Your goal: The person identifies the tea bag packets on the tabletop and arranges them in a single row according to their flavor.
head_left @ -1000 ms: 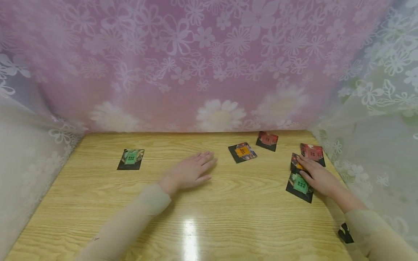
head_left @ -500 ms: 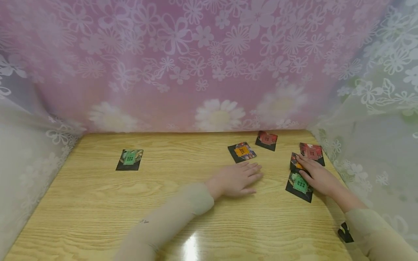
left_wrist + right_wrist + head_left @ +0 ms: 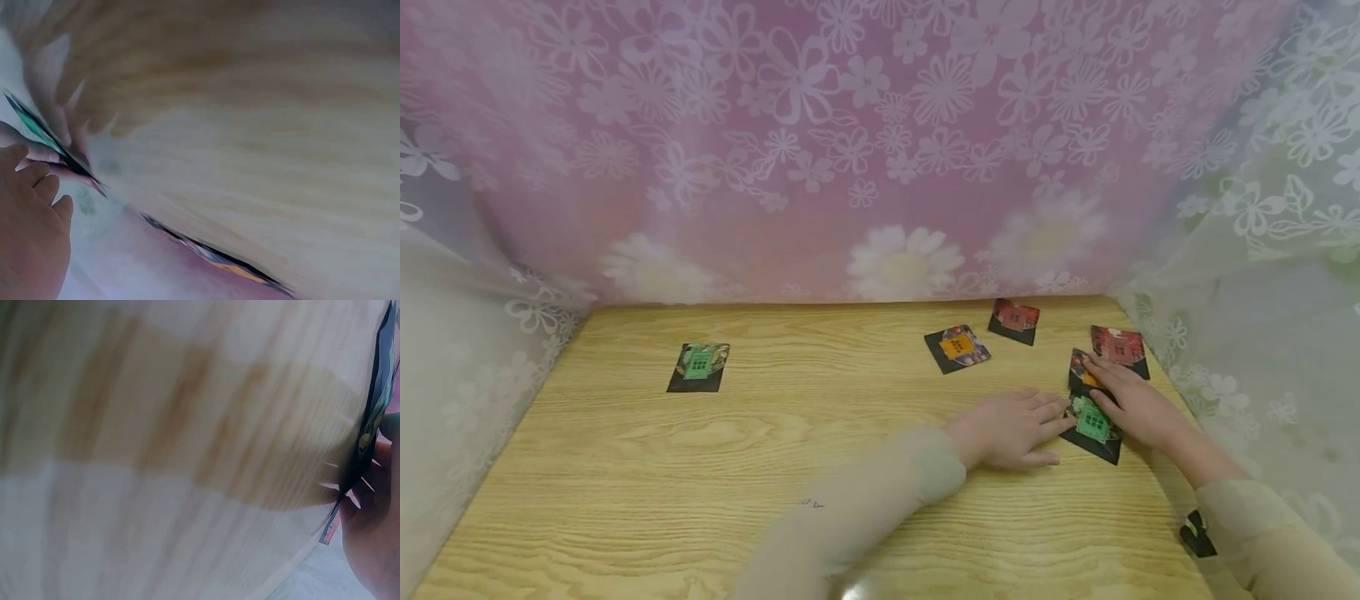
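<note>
My right hand (image 3: 1138,408) lies with extended fingers on a small black packet with an orange label (image 3: 1081,375), hiding part of it. Just below, a black packet with a green label (image 3: 1093,423) is partly beneath the right thumb. A red-labelled packet (image 3: 1122,348) lies behind these fingers. My left hand (image 3: 1018,432), palm down with fingers straight, reaches the green packet's left edge with its fingertips. Low across the table, the left wrist view shows the left hand (image 3: 34,231) beside these packets. In the right wrist view, the right hand (image 3: 374,525) is at the right edge.
Another orange-labelled packet (image 3: 957,348) and a red one (image 3: 1015,321) lie toward the back of the wooden table (image 3: 662,467). A second green packet (image 3: 698,367) lies far left. A black piece (image 3: 1197,533) sits by the right edge. Flowered curtains (image 3: 865,150) enclose the table.
My left hand has slid rightward across the table, from the middle to the green packet's edge. The right hand stays on the orange packet, and the packets keep their places.
</note>
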### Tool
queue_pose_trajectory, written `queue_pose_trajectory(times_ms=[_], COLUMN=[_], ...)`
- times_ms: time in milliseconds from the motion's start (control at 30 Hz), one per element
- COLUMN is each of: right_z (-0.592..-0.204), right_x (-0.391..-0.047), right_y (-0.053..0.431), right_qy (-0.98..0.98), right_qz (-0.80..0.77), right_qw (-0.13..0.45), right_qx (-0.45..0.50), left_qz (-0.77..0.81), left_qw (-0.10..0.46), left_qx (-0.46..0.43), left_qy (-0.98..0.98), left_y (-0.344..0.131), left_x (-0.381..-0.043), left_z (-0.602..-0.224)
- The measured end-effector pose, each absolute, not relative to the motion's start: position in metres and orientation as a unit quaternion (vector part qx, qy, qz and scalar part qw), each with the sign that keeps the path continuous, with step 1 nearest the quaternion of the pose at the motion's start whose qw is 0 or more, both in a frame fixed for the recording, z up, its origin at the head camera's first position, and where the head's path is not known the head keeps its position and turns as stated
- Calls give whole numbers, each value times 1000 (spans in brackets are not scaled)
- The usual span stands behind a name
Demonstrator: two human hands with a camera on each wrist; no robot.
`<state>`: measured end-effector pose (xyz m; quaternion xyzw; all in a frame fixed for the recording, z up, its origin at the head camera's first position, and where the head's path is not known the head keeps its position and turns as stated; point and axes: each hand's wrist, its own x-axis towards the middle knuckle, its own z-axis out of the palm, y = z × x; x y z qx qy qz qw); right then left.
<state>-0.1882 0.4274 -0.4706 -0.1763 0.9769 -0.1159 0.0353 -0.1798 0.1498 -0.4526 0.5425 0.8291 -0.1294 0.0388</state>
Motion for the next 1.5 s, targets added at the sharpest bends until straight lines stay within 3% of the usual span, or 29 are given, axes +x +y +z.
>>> queue_pose_trajectory(times_ms=[300,733,1500], right_z=[-472,-475,-470], right_x=[-189,-190,-187], right_y=[431,431,424], right_qy=[976,977,980], right_qz=[-117,-111,-102], right_qw=[36,38,42], right_qx=[-179,-177,-165], left_qz=[-165,-173,-123], left_qw=[55,58,77], left_qx=[545,563,562], left_qy=[820,806,814], left_y=[179,174,91], left_x=[-170,-164,-165], left_z=[-456,-460,-467])
